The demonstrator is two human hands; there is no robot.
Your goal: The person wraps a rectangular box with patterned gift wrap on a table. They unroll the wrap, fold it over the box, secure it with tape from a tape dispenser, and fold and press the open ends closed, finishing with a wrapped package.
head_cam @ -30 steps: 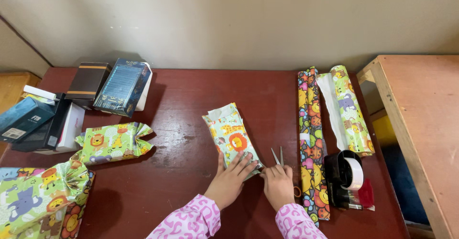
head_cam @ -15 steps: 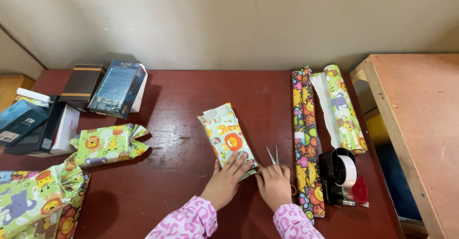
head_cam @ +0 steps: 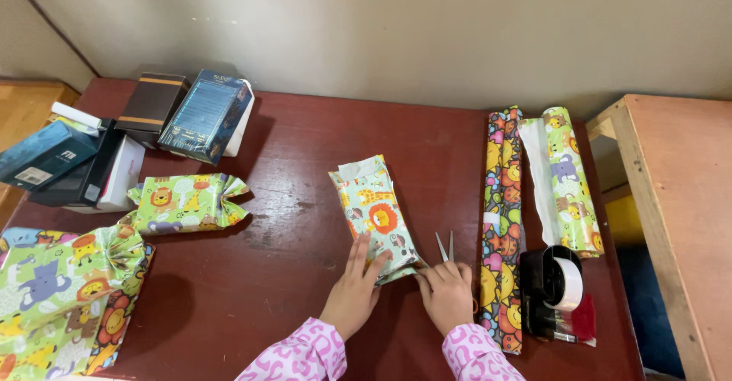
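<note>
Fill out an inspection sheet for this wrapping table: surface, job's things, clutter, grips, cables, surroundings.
Surface: dark red wooden table, scuffed pale near the middle.
Job's things: half-wrapped parcel in animal-print paper, lying flat at an angle; scissors beside it, tips pointing away from the person.
Clutter: two wrapped parcels with twisted ends; two paper rolls; black tape dispenser; stacked boxes at the far left.
Grips: left hand pressed flat on the parcel's near end; right hand folding the near corner, lying over the scissors' handles.
Cables: nothing seen.
Surroundings: plain wall behind; lighter wooden table at the right.
</note>
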